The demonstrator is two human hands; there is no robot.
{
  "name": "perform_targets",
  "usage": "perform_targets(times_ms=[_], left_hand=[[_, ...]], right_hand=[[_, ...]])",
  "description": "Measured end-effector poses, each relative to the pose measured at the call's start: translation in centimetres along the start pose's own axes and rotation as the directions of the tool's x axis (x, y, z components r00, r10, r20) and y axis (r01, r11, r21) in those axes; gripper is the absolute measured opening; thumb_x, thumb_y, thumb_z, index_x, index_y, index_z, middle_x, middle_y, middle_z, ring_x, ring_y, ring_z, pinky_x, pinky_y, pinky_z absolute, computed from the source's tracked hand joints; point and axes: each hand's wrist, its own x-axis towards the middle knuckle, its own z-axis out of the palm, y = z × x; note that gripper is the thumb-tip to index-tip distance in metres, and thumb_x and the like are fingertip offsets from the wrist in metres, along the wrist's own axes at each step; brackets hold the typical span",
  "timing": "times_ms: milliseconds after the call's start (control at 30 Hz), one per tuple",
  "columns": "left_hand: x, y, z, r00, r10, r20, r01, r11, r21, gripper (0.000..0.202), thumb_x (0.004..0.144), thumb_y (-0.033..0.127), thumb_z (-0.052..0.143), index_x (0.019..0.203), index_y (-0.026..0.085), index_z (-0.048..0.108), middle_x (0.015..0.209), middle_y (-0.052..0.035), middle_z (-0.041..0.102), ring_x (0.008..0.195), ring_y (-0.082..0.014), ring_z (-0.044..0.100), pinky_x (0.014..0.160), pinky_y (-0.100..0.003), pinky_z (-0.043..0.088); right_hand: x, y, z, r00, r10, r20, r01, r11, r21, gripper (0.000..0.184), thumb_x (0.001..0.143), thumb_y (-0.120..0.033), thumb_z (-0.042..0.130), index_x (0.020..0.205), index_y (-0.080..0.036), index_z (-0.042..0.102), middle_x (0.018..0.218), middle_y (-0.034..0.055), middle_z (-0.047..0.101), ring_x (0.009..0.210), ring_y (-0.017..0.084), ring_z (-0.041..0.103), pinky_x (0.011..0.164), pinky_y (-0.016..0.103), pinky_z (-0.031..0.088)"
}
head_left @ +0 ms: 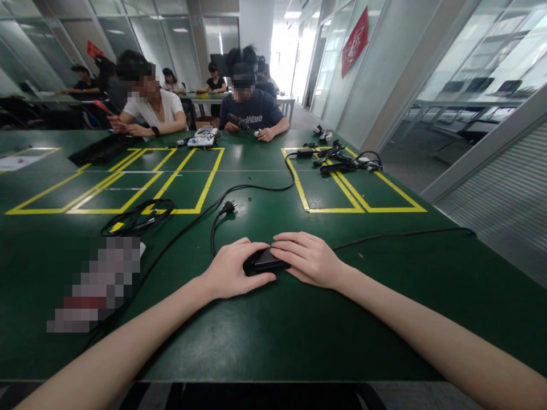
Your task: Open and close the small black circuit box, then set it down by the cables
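Note:
A black power adapter (270, 261) lies on the green table (273, 336) between my two hands. My left hand (233, 267) is closed around its left end, thumb along the near side and fingers over the far side. From the right, my right hand (311, 259) grips the other end, its fingers laid across the top. Beyond my left hand a short cord curves up to a black plug (229, 207). A thin black cable (401, 234) runs from behind my right hand toward the table's right edge. Parts of the adapter are hidden under my fingers.
A coiled black cable (139, 219) and a blurred-out flat object (100, 285) lie to the left. A long cord with a second adapter (305, 153) crosses the table. Bundled cables (342, 159) lie far right, near yellow tape (337, 210). Two people sit opposite.

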Motion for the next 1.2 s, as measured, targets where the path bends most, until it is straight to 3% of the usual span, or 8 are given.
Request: perform_targets(times_ms=[100, 233, 433, 633, 767, 867, 1033, 1200], left_hand=[[0.1, 0.3, 0.0, 0.991, -0.108, 0.083, 0.120, 0.981, -0.153, 0.036, 0.100, 0.045, 0.062, 0.123, 0.020, 0.072, 0.109, -0.0073, 0.080, 0.090, -0.0232, 0.074, 0.082, -0.035, 0.059], [0.3, 0.6, 0.0, 0.985, -0.141, 0.102, 0.164, 0.946, -0.280, 0.033, 0.101, 0.042, 0.061, 0.124, 0.020, 0.072, 0.113, -0.0064, 0.079, 0.096, -0.0230, 0.074, 0.085, -0.033, 0.059], [0.1, 0.2, -0.1, 1.000, -0.010, -0.002, 0.010, 0.996, -0.091, 0.036, 0.098, 0.036, 0.070, 0.130, 0.020, 0.069, 0.115, -0.0086, 0.074, 0.101, -0.0231, 0.072, 0.089, -0.034, 0.058], [0.0, -0.5, 0.2, 0.994, 0.037, -0.100, -0.033, 0.999, 0.041, 0.043, 0.093, 0.042, 0.077, 0.130, 0.022, 0.068, 0.113, -0.0088, 0.076, 0.101, -0.0252, 0.073, 0.092, -0.040, 0.058], [0.1, -0.5, 0.1, 0.996, -0.050, -0.068, 0.052, 0.998, 0.028, 0.032, 0.094, 0.044, 0.074, 0.116, 0.021, 0.073, 0.106, -0.0069, 0.078, 0.095, -0.0240, 0.073, 0.087, -0.037, 0.057], [0.1, -0.3, 0.0, 0.998, -0.064, -0.027, 0.065, 0.997, 0.033, 0.025, 0.097, 0.043, 0.070, 0.105, 0.020, 0.074, 0.094, -0.0051, 0.078, 0.085, -0.0222, 0.072, 0.080, -0.035, 0.055], [0.0, -0.3, 0.2, 0.995, -0.081, -0.051, 0.080, 0.997, -0.007, 0.028, 0.099, 0.044, 0.067, 0.109, 0.019, 0.075, 0.096, -0.0060, 0.079, 0.085, -0.0219, 0.072, 0.081, -0.035, 0.056], [-0.1, 0.0, 0.1, 0.981, 0.017, -0.194, -0.013, 1.000, 0.024, 0.032, 0.099, 0.037, 0.065, 0.126, 0.020, 0.070, 0.109, -0.0096, 0.079, 0.102, -0.0262, 0.071, 0.092, -0.043, 0.054]], right_hand=[[-0.1, 0.0, -0.1, 0.998, -0.061, -0.016, 0.060, 0.996, -0.073, 0.032, 0.108, -0.020, 0.043, 0.125, -0.015, 0.069, 0.117, 0.0161, 0.077, 0.117, 0.027, 0.070, 0.088, 0.040, 0.061], [0.1, 0.1, -0.2, 0.999, -0.009, 0.042, 0.011, 0.999, -0.053, 0.032, 0.108, -0.021, 0.043, 0.123, -0.018, 0.070, 0.118, 0.0155, 0.076, 0.114, 0.026, 0.071, 0.087, 0.040, 0.061], [0.3, 0.0, -0.3, 0.989, 0.134, 0.064, -0.142, 0.979, 0.148, 0.027, 0.103, -0.035, 0.060, 0.123, -0.017, 0.066, 0.124, 0.0175, 0.074, 0.105, 0.026, 0.073, 0.087, 0.040, 0.061], [0.2, -0.3, 0.0, 0.922, 0.371, 0.108, -0.386, 0.865, 0.322, 0.018, 0.101, -0.033, 0.066, 0.112, -0.020, 0.065, 0.100, 0.0080, 0.077, 0.086, 0.021, 0.075, 0.077, 0.033, 0.059], [0.4, -0.2, 0.0, 0.950, 0.307, 0.059, -0.309, 0.894, 0.324, 0.014, 0.102, -0.031, 0.063, 0.109, -0.019, 0.065, 0.102, 0.0107, 0.076, 0.090, 0.023, 0.073, 0.081, 0.035, 0.059], [0.5, -0.1, -0.3, 0.967, 0.222, 0.121, -0.248, 0.930, 0.273, 0.025, 0.104, -0.031, 0.059, 0.125, -0.018, 0.063, 0.106, 0.0120, 0.074, 0.094, 0.023, 0.070, 0.081, 0.036, 0.058], [0.3, 0.2, -0.5, 0.971, 0.090, 0.222, -0.106, 0.993, 0.060, 0.047, 0.106, -0.039, 0.056, 0.149, -0.022, 0.055, 0.120, 0.0139, 0.067, 0.099, 0.024, 0.066, 0.081, 0.036, 0.057], [-0.4, 0.9, -0.9, 0.987, 0.097, 0.130, -0.099, 0.995, 0.004, 0.043, 0.107, -0.035, 0.051, 0.149, -0.025, 0.056, 0.116, 0.0116, 0.067, 0.094, 0.022, 0.067, 0.079, 0.034, 0.057]])
